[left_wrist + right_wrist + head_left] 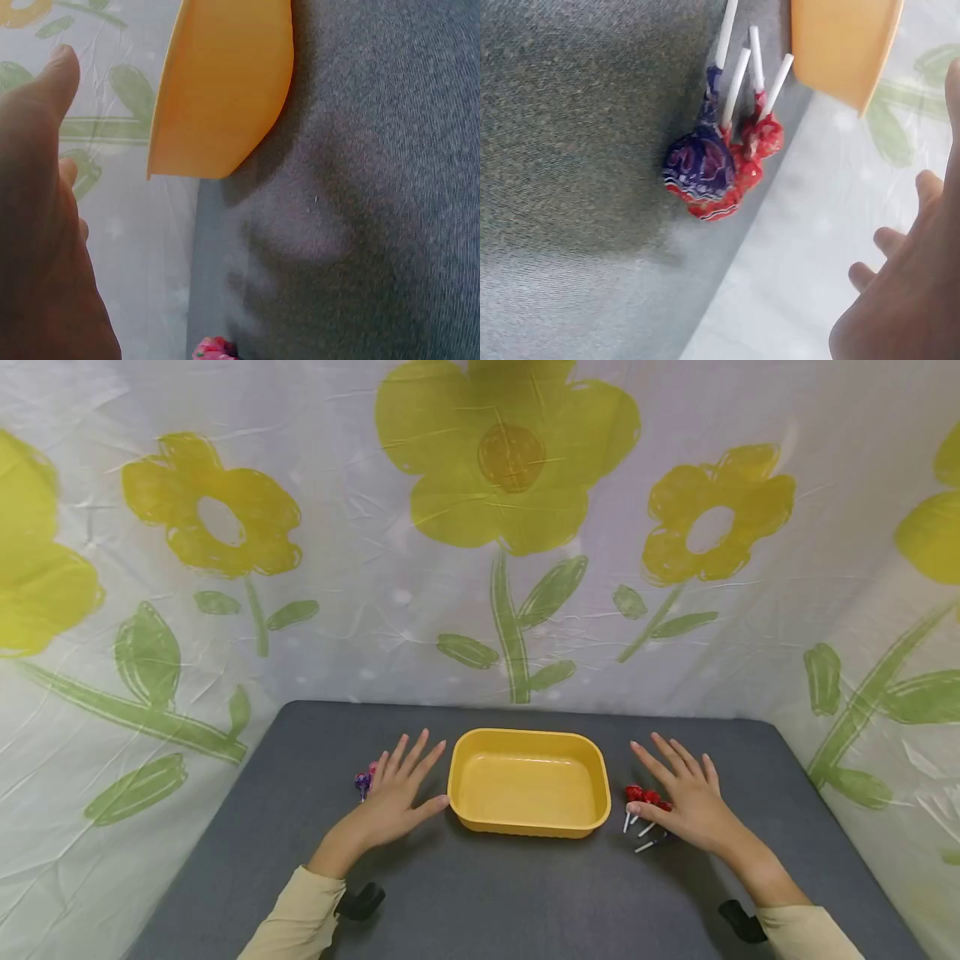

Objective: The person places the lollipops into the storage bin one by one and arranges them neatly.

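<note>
Beige sleeves [294, 917] nearest. I note left grip [388, 803] and right grip [693, 806], both spread, nothing clamped. Yellow tub [528, 828] between on bench [525, 893], likely centred for even reach; left lollipops [363, 782] and right lollipops [635, 792] flank it, apparently one bunch per grip.

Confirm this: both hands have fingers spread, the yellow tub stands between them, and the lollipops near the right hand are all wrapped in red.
Not all: among the red-wrapped lollipops near the right hand, the right wrist view shows a purple-wrapped lollipop. Otherwise right: the yellow tub stands between that hand and the left hand, fingers spread on both.
</note>
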Motion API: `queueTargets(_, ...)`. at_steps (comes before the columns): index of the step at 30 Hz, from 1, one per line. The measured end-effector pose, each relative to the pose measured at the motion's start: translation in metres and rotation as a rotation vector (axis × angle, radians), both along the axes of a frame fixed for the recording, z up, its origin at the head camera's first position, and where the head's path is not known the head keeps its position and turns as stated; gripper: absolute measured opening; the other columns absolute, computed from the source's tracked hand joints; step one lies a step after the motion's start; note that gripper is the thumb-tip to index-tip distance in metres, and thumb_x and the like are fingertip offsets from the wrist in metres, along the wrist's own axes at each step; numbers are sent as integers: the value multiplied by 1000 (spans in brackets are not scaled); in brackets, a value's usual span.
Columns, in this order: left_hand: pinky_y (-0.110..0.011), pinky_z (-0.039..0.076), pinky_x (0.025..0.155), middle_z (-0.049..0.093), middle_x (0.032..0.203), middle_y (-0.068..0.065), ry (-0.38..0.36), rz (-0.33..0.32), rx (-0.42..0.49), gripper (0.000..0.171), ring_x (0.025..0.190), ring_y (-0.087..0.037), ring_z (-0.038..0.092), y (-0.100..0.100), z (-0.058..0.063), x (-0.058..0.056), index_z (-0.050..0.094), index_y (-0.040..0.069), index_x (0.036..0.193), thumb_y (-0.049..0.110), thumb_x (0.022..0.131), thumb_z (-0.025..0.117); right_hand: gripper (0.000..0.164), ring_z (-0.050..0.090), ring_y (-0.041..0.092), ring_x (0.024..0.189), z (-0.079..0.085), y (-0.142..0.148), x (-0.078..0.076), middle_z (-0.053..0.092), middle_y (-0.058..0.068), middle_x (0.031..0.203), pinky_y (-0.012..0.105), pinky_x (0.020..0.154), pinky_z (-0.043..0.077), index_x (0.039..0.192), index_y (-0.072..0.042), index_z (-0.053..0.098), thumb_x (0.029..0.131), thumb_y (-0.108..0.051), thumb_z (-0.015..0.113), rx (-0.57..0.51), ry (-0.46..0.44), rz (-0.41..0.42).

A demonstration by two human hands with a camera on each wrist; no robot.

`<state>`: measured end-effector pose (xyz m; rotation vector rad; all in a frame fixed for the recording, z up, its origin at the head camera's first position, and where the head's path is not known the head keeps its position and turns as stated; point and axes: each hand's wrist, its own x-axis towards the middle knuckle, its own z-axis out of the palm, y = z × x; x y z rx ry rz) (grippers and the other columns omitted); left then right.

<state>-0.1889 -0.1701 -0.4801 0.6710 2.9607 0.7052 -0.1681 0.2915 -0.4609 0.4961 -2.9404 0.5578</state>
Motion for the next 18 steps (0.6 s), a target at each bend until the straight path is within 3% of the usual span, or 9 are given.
queueTargets(10, -71, 2, 118, -8, 169, 0, -35, -6, 52, 83, 156, -37, -10, 12, -11, -9, 3, 33, 160, 58, 97, 51, 76, 30, 52, 140, -14, 10, -8, 34, 24, 156, 77, 110, 5, 155, -21, 35, 90, -37, 70, -194, 15, -24)
queueTargets(18, -71, 2, 118, -8, 169, 0, -69, -26, 88, 83, 156, -39, -6, 21, -18, -10, 2, 29, 160, 56, 98, 50, 66, 44, 50, 130, -21, 10, -14, 52, 27, 142, 75, 103, 26, 148, -12, 46, 91, -36, 70, -261, -20, -117)
